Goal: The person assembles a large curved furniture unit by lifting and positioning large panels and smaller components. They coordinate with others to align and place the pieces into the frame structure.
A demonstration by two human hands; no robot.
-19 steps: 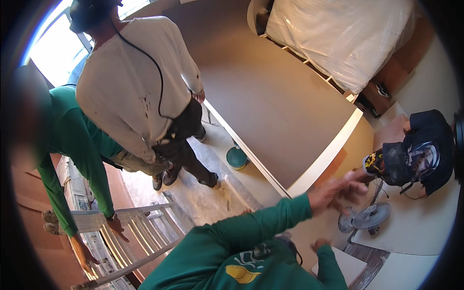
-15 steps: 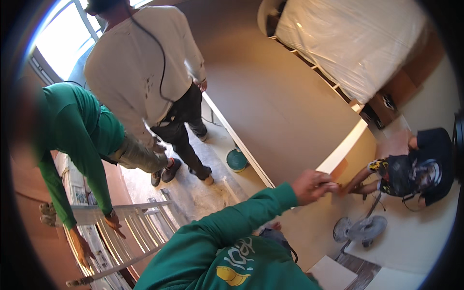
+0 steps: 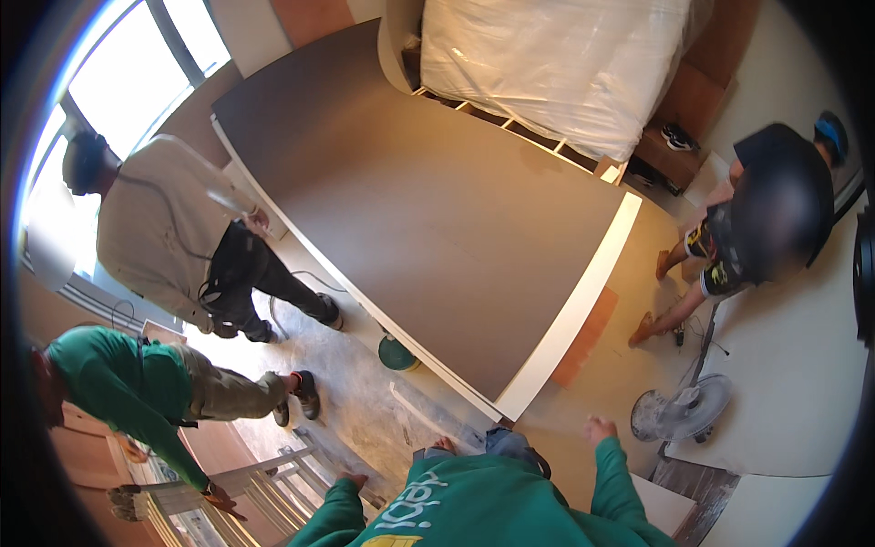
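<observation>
Standing before the near corner of a large, flat brown panel with white edges, the person in the green sweater holds both arms low and apart. The right hand is released, its fingers loosely bent, just off that corner and on the side of a grey round-caged fan. The left hand is near the end of a silvery metal ladder; whether it grasps or touches the ladder one cannot tell.

The panel slants away across the middle of the room, clear of both hands. A squat green bucket sits against its left long edge, partly hidden beneath it. Beyond its far edge is a bulky, whitish bundle wrapped in clear plastic.

At the left, a co-worker in a beige long-sleeved top stands beside the panel, and another in a green long-sleeved top stoops over the ladder. At the right, a co-worker in a dark T-shirt and patterned shorts stands beyond the fan.
</observation>
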